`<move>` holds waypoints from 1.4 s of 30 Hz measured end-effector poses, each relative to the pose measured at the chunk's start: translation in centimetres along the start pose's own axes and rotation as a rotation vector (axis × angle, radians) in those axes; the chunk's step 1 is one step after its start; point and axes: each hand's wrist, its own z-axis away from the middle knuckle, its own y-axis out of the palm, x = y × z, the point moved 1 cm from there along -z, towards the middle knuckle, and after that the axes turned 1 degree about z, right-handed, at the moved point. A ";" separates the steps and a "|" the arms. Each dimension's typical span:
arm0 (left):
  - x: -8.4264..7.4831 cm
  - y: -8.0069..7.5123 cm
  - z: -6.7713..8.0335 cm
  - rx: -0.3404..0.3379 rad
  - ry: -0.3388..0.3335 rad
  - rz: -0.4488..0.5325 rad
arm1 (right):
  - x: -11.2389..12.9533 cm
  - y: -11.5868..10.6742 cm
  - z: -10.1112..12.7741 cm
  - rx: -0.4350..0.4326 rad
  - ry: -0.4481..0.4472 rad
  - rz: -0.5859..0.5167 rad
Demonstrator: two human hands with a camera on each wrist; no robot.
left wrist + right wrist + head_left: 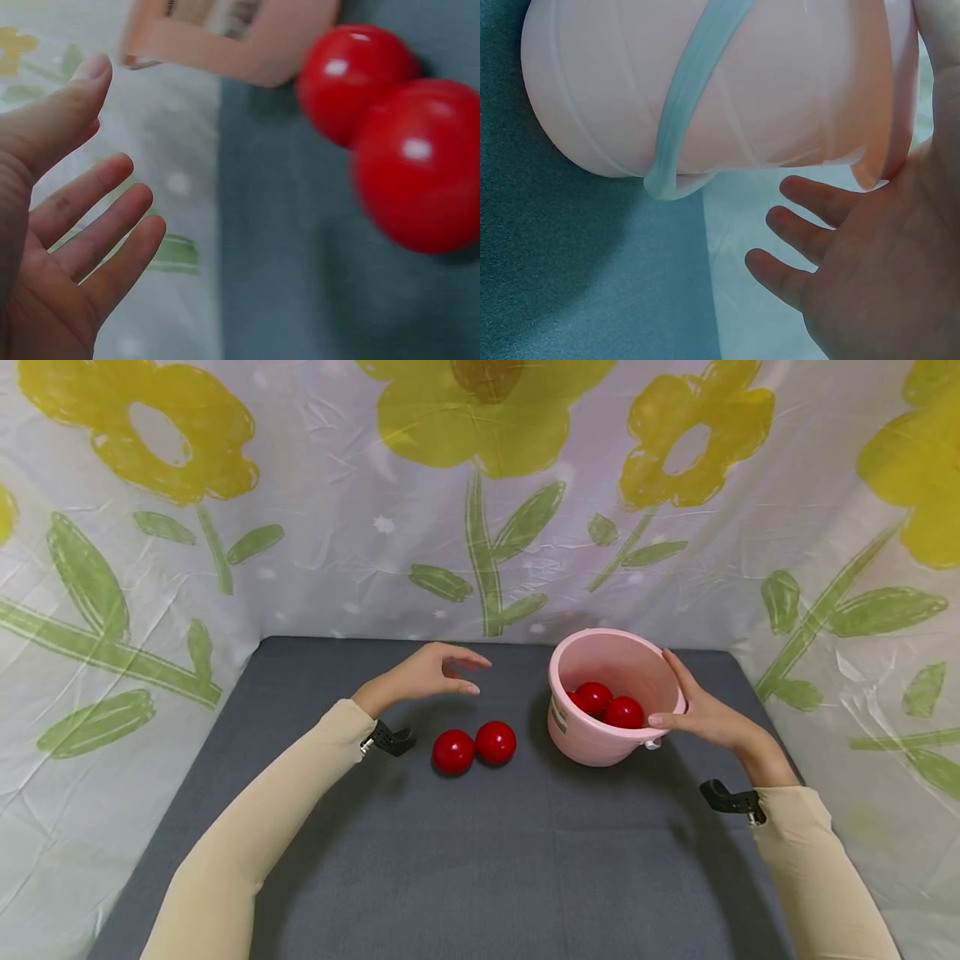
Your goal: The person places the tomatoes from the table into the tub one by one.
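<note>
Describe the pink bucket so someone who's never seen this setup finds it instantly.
Start at the grey table in front of the flowered curtain. On its far right stands the pink bucket, tipped toward the camera, with the right hand against its rim. It is the only container there, and it has red balls inside, unlike the two loose balls on the table.

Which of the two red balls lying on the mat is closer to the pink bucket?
The right-hand ball. It lies between the other loose ball and the pink bucket, touching its neighbour.

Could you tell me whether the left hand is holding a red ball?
No, the left hand hovers open above the table, apart from the two red balls.
</note>
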 end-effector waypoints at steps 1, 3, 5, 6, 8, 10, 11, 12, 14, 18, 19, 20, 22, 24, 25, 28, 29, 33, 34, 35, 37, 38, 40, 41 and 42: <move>0.5 0.4 0.4 0.009 -0.009 0.004 | 0.0 0.0 0.0 0.000 0.000 -0.001; 1.5 1.1 1.3 0.029 -0.028 0.013 | -0.1 0.0 0.0 0.000 0.000 -0.003; 2.4 1.9 2.1 0.050 -0.045 0.022 | -0.1 0.0 0.1 0.000 -0.001 -0.002; 2.7 2.3 2.5 0.060 -0.052 0.027 | -0.1 0.0 0.1 -0.001 -0.001 -0.004; 3.4 2.9 3.2 0.073 -0.064 0.030 | 0.0 0.0 0.1 -0.002 -0.001 -0.004; 4.0 3.5 3.7 0.081 -0.070 0.029 | 0.1 0.0 0.1 -0.002 -0.002 -0.001; 4.3 3.7 3.9 0.084 -0.075 0.028 | 0.1 0.0 0.1 -0.003 -0.002 -0.001; 4.5 3.9 4.1 0.086 -0.080 0.026 | 0.2 -0.1 0.1 -0.003 -0.003 -0.002; 5.0 4.4 4.3 0.093 -0.091 0.022 | 0.2 -0.1 0.1 -0.003 -0.004 -0.004; 5.5 5.0 4.7 0.114 -0.114 0.009 | 0.3 -0.1 0.1 -0.002 -0.008 -0.013; 5.6 5.1 4.8 0.119 -0.119 0.003 | 0.3 -0.1 0.1 -0.001 -0.008 -0.013; 5.6 5.1 4.9 0.123 -0.125 -0.002 | 0.2 -0.1 0.1 -0.001 -0.009 -0.012; 5.7 5.3 5.0 0.125 -0.132 -0.023 | 0.2 -0.1 0.1 0.000 -0.009 -0.010; 5.7 5.4 5.0 0.124 -0.129 -0.037 | 0.1 0.0 0.0 -0.002 -0.007 -0.008; 5.7 5.4 5.1 0.125 -0.124 -0.043 | 0.1 0.0 0.0 -0.002 -0.006 -0.008; 5.7 5.5 5.1 0.124 -0.103 -0.056 | 0.0 0.0 0.1 -0.004 -0.003 -0.007; 5.7 5.5 5.1 0.122 -0.096 -0.058 | 0.0 0.0 0.1 -0.004 -0.004 -0.009; 5.7 5.6 5.1 0.112 -0.095 -0.068 | 0.0 0.0 0.1 -0.002 -0.005 -0.011; 5.7 5.6 5.2 0.109 -0.098 -0.069 | 0.0 0.1 0.1 -0.001 -0.006 -0.011; 5.7 5.6 5.2 0.107 -0.102 -0.070 | 0.0 0.1 0.1 -0.001 -0.006 -0.013; 5.7 5.5 5.2 0.103 -0.108 -0.069 | 0.0 0.1 0.1 -0.001 -0.005 -0.014; 5.7 5.4 5.2 0.102 -0.113 -0.067 | 0.0 0.1 0.1 -0.001 -0.004 -0.015; 5.5 5.1 5.2 0.100 -0.125 -0.060 | 0.1 0.0 0.1 -0.002 -0.007 -0.017; 5.4 4.9 5.2 0.099 -0.128 -0.054 | 0.1 0.0 0.1 -0.003 -0.009 -0.018; 5.3 4.7 5.2 0.097 -0.130 -0.052 | 0.1 0.0 0.1 -0.003 -0.010 -0.019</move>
